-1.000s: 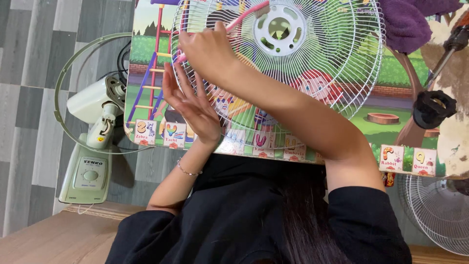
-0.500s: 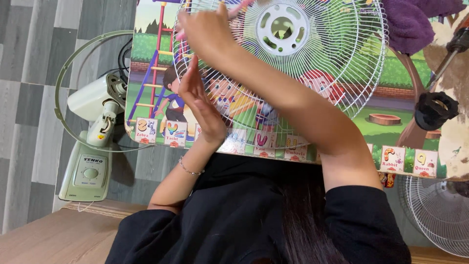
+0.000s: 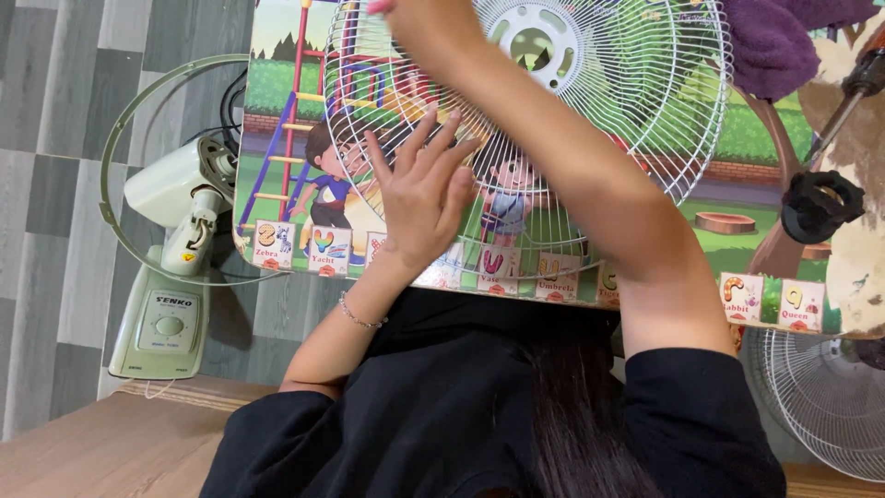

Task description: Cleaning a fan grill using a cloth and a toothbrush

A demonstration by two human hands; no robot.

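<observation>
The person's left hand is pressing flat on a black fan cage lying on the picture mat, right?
Not quite: the fan cage is white, not black. The head view shows the left hand lying flat on its wires, over the colourful picture mat.

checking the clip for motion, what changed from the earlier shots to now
The right hand slid up the white fan grille toward the top edge, taking the pink brush almost out of view. The left hand turned from edge-on to flat, fingers spread on the wires. The grille, the picture mat, the fan body and the black knob stayed put.
</observation>
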